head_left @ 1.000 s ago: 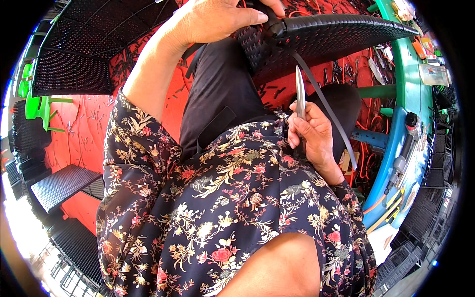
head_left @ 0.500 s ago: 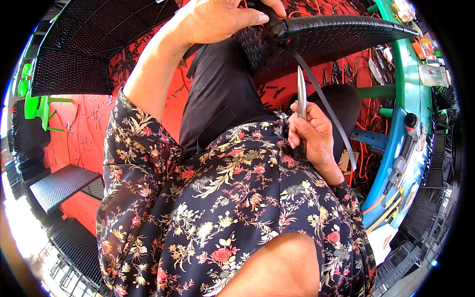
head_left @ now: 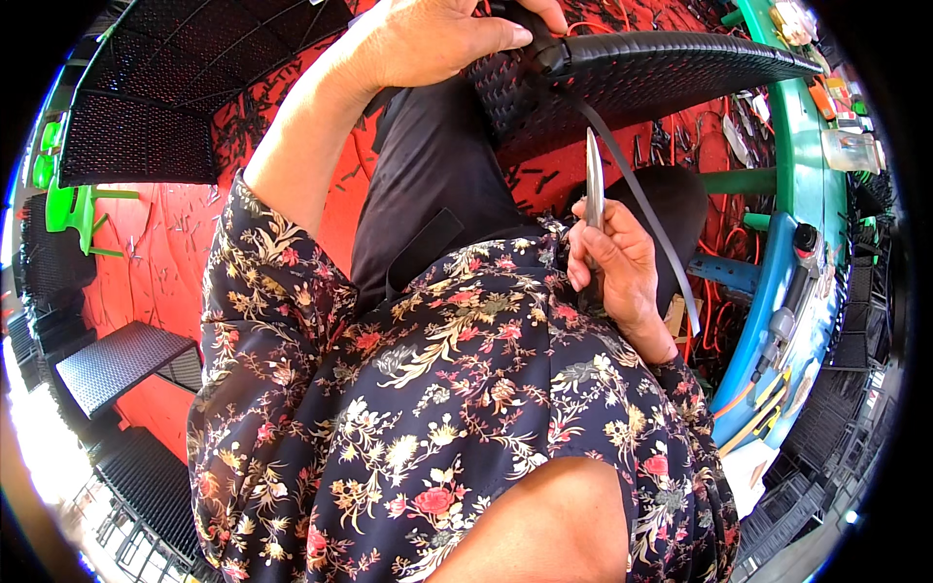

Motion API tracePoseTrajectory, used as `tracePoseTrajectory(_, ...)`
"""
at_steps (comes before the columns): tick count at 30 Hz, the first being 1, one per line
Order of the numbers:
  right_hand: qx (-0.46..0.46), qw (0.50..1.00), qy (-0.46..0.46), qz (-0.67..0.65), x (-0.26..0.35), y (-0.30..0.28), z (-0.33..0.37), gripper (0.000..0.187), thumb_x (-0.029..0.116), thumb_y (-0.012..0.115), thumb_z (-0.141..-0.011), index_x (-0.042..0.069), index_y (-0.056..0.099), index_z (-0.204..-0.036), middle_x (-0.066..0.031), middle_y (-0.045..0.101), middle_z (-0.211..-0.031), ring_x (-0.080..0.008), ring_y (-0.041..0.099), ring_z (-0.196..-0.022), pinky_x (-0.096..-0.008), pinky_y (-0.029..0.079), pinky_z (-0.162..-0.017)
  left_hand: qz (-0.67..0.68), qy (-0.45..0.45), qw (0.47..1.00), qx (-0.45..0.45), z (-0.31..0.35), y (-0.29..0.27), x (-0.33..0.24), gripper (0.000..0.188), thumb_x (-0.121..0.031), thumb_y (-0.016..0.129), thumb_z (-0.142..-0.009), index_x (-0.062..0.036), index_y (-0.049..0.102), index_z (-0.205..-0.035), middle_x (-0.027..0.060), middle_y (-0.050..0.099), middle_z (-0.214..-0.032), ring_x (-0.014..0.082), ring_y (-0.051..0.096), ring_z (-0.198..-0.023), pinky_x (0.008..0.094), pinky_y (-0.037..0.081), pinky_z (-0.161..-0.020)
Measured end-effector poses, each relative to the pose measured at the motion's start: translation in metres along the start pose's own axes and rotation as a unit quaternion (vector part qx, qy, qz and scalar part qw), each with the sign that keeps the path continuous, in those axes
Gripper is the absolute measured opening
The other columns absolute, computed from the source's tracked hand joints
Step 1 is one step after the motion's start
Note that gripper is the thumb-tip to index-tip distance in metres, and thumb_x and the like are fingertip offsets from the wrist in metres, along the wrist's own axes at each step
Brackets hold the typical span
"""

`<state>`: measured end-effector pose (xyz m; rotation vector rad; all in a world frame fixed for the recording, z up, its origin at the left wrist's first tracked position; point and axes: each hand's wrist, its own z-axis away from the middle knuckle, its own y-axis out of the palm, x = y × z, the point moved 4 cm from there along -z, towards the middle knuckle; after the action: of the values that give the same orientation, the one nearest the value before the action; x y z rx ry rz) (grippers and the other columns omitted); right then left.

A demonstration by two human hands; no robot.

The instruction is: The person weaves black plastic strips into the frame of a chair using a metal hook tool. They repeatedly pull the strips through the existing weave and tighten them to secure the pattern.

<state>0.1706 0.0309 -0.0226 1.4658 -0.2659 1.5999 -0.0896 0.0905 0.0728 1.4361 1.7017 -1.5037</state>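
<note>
Nearest, a slim metal blade (head_left: 594, 180) is gripped upright in the closed right hand (head_left: 614, 264), with a dark strip (head_left: 649, 228) running past it. Farther up, the corner of a black woven panel (head_left: 661, 73) is clasped by the closed left hand (head_left: 428, 39) (fingertips partly hidden). A weaving or trimming step seems in hand; next, the blade would need bringing to the panel's edge while it is held steady.
</note>
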Motion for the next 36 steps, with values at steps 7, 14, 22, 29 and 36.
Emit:
tracePoseTrajectory(7,-0.014,1.0,0.007,0.015,0.003,-0.003,0.001,0.028,0.013,0.051,-0.098,-0.003,0.048,-0.121,-0.0067,0.053,-0.079,-0.0106,0.051,-0.056,-0.0232,0.044,-0.052,-0.015,-0.003,1.0,-0.005,0.002,0.0,-0.002,0.044,0.007,0.057,-0.074,0.0003,0.049,-0.118,0.0089,0.068,-0.105,0.0148,0.061,-0.101,0.03,0.044,-0.092)
tracePoseTrajectory(14,-0.015,1.0,0.007,0.019,0.004,-0.002,0.002,0.028,0.013,0.05,-0.099,-0.002,0.048,-0.122,-0.0068,0.054,-0.079,-0.0107,0.051,-0.057,-0.0229,0.044,-0.052,-0.008,0.002,1.0,-0.008,0.002,0.002,-0.002,0.045,0.008,0.056,-0.074,0.0,0.049,-0.118,0.0091,0.067,-0.105,0.0158,0.061,-0.102,0.0304,0.044,-0.093)
tracePoseTrajectory(22,-0.034,0.998,-0.048,0.028,0.013,-0.003,-0.001,0.028,0.014,0.053,-0.098,-0.005,0.052,-0.118,-0.0062,0.055,-0.073,-0.0107,0.051,-0.057,-0.0221,0.042,-0.053,-0.015,0.015,0.999,-0.027,0.003,0.005,-0.001,0.047,0.008,0.055,-0.073,0.0014,0.046,-0.119,0.0106,0.065,-0.109,0.0203,0.061,-0.105,0.0328,0.044,-0.094)
tracePoseTrajectory(29,-0.037,0.993,-0.102,0.045,0.023,-0.013,-0.003,0.024,0.014,0.049,-0.1,-0.005,0.053,-0.115,-0.0075,0.058,-0.081,-0.0097,0.054,-0.063,-0.0199,0.046,-0.061,-0.317,0.187,0.907,-0.206,0.034,0.025,-0.058,0.035,0.002,0.068,-0.067,0.0019,0.063,-0.101,0.0132,0.067,-0.097,0.031,0.064,-0.092,0.0431,0.049,-0.084)
tracePoseTrajectory(36,0.014,0.993,-0.086,0.078,0.015,0.003,0.014,0.02,0.008,0.054,-0.096,-0.005,0.055,-0.111,-0.006,0.059,-0.08,-0.0101,0.054,-0.065,-0.0231,0.047,-0.062,0.04,-0.084,0.994,-0.06,0.083,0.098,-0.043,0.03,-0.007,0.069,-0.082,0.0063,0.057,-0.106,0.0108,0.06,-0.088,0.0194,0.061,-0.072,0.0297,0.051,-0.065)
